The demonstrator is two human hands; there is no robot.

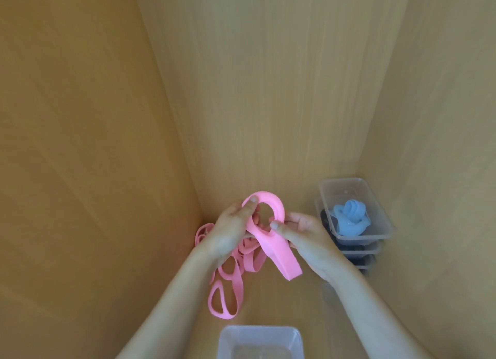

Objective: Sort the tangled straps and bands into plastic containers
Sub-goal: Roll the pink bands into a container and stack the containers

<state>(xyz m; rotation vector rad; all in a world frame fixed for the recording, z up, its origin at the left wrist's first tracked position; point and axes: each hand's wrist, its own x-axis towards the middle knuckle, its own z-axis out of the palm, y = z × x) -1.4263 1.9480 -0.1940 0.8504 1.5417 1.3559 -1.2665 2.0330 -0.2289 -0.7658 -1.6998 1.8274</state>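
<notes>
Both hands are up over the desk, the left hand (230, 232) and right hand (303, 237) pinching a wide pink band (271, 240) into a loop. Its tail seems caught in the pink tangle (236, 267) below, so pulling toward the empty tub (260, 337) could drag the heap along.

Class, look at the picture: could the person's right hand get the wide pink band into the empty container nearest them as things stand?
Probably yes: the right hand already grips the wide pink band, and the empty container sits open below with nothing between them.
</notes>
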